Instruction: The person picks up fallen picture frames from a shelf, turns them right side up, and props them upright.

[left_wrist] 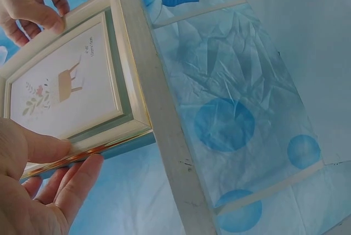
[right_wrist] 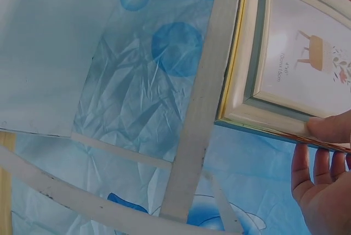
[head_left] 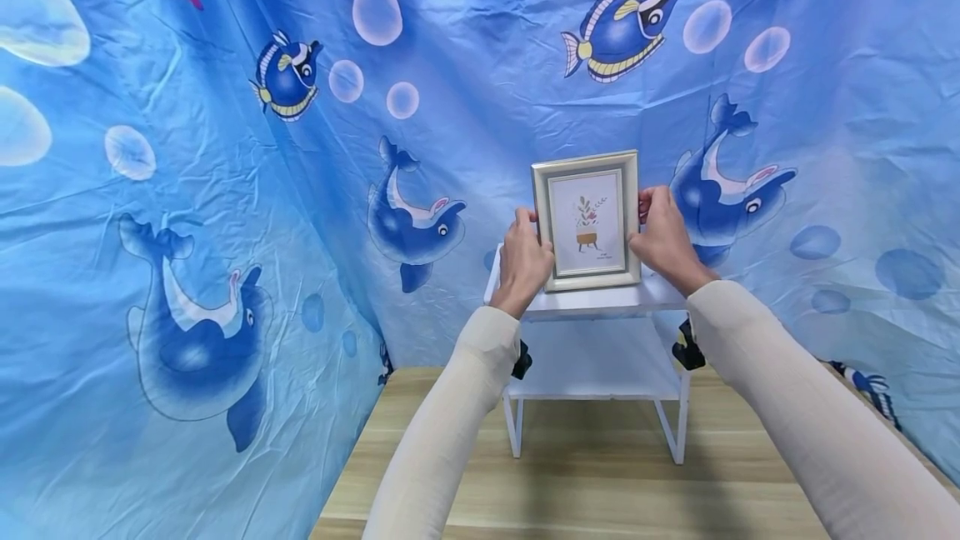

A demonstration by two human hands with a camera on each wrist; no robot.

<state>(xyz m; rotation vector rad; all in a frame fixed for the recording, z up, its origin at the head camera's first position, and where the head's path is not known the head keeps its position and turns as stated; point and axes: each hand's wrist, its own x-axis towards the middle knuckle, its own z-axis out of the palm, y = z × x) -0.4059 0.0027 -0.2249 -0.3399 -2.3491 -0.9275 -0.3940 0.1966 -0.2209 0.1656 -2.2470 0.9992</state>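
A cream picture frame (head_left: 557, 283) with a plant-pot print stands nearly upright, tilted slightly, at the top of a white two-tier stand (head_left: 592, 302). Along its left side my left hand (head_left: 522, 259) grips the edge, thumb on the front and fingers behind. My right hand (head_left: 666, 236) holds the opposite edge in the same way. In the left wrist view the frame's border (left_wrist: 131, 76) lies close to the stand's edge; whether its bottom touches the top is hard to tell. The right wrist view shows the right thumb (right_wrist: 329, 128) pressing the border.
Below the top, the stand has a lower shelf (head_left: 600, 365) and white legs (head_left: 513, 427) on a wood-patterned floor (head_left: 600, 490). A blue cloth (head_left: 480, 148) printed with dolphins, fish and bubbles hangs behind and to the left. Dark wrist devices (head_left: 521, 361) sit under both cuffs.
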